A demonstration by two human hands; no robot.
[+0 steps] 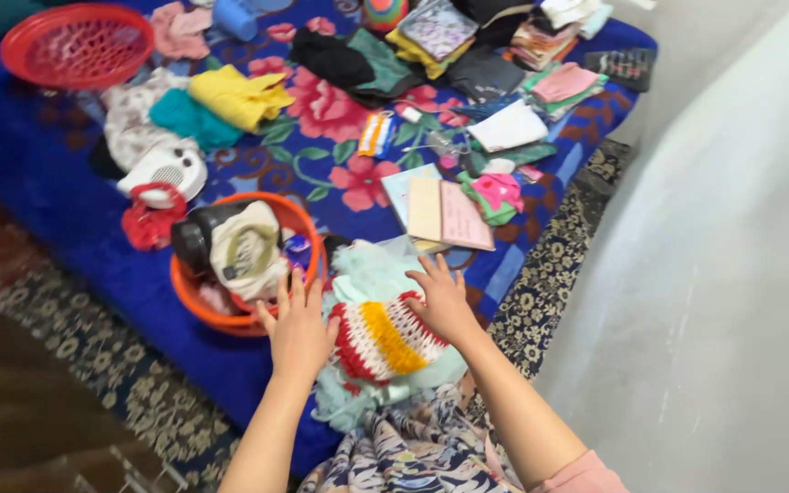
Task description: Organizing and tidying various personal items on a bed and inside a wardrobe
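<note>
A small crocheted piece (383,340) in red, white and yellow stripes lies on a pale mint-green cloth (372,274) at the near edge of a blue flowered bedspread (47,183). My left hand (299,327) rests flat with fingers spread at the crocheted piece's left edge, beside an orange basket (195,301). My right hand (443,299) lies flat, fingers apart, on the piece's upper right corner. Neither hand grips anything.
The orange basket holds a dark jar and a cream cloth. A white speaker-like device (168,170), a red scrunchie (150,219), a red basket (77,44), notebooks (440,212) and several folded clothes lie over the bedspread. Patterned carpet and a white wall are at the right.
</note>
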